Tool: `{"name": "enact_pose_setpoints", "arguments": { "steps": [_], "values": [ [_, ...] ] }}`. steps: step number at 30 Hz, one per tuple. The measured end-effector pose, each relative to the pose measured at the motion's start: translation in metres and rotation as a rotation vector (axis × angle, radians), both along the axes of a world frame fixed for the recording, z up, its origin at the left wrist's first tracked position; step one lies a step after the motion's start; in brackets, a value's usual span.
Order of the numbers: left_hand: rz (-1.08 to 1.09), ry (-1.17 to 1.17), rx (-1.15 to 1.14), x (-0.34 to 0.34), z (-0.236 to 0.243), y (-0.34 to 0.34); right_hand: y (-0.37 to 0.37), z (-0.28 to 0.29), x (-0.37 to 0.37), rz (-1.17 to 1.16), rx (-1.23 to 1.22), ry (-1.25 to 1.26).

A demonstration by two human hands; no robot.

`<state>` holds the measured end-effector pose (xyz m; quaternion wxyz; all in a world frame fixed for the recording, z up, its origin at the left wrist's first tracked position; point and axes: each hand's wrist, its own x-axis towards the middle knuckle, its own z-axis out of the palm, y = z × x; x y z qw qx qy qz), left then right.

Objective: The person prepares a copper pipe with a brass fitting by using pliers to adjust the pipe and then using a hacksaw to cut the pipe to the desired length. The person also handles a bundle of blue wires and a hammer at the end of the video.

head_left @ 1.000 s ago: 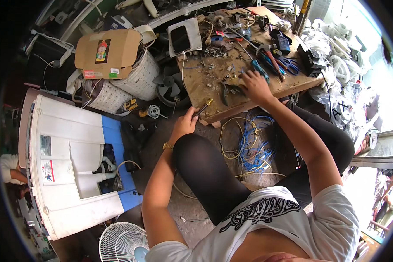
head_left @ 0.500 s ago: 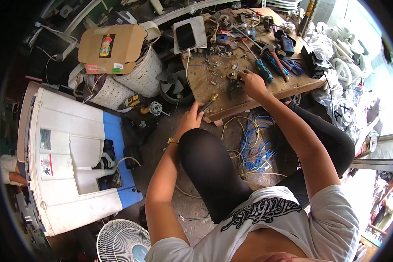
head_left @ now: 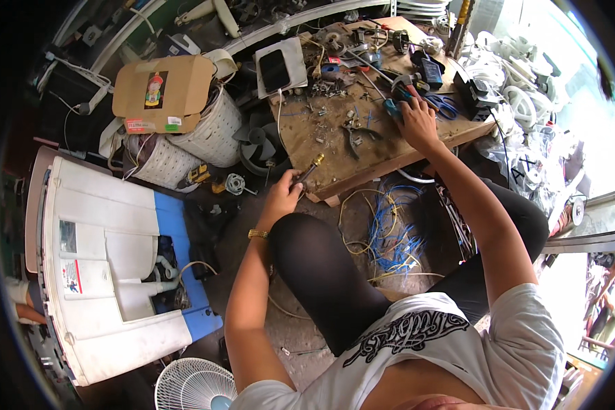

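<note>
One brass-ended rod (head_left: 309, 171) is gripped in the left hand (head_left: 280, 199) by the near-left corner of the table (head_left: 372, 158); farther right on the table, a teal handle (head_left: 391, 106) is partly covered by the right hand (head_left: 419, 124). If lifted, that handle is best raised clear of neighbouring tools (head_left: 413, 91). Whether it is grasped cannot be told; the rod's lower end is hidden.

Right hand (head_left: 417, 123) has left the pliers (head_left: 359, 139), moving right across the bench to the teal-handled screwdriver (head_left: 392, 106). Half a second ago it hung over the pliers; they now show uncovered. Screwdriver handle, in full view then, now mostly hidden by the hand; grip unclear. Head view shifted: bench (head_left: 389, 158) sits slightly further left, lower.
</note>
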<state>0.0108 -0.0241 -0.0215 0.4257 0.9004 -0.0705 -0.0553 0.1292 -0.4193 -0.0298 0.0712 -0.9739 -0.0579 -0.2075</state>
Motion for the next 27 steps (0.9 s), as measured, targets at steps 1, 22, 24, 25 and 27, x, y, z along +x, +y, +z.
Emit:
{"name": "enact_pose_setpoints", "arguments": {
  "steps": [1,22,24,25,27],
  "values": [
    [0.015,-0.007,0.004,0.006,0.008,-0.001,-0.006,0.0,0.004,-0.011,-0.02,-0.095],
    [0.08,-0.333,-0.695,0.05,0.213,-0.09,-0.041,-0.012,0.053,0.043,-0.32,-0.167],
    [0.148,-0.427,-0.558,0.054,0.188,-0.081,-0.02,-0.012,0.05,0.035,-0.336,-0.16],
    [0.165,-0.443,-0.488,0.058,0.173,-0.08,-0.016,-0.014,0.049,0.023,-0.345,-0.146],
    [0.172,-0.496,-0.368,0.065,0.159,-0.081,-0.018,-0.019,0.051,-0.019,-0.368,-0.122]
  ]
}}
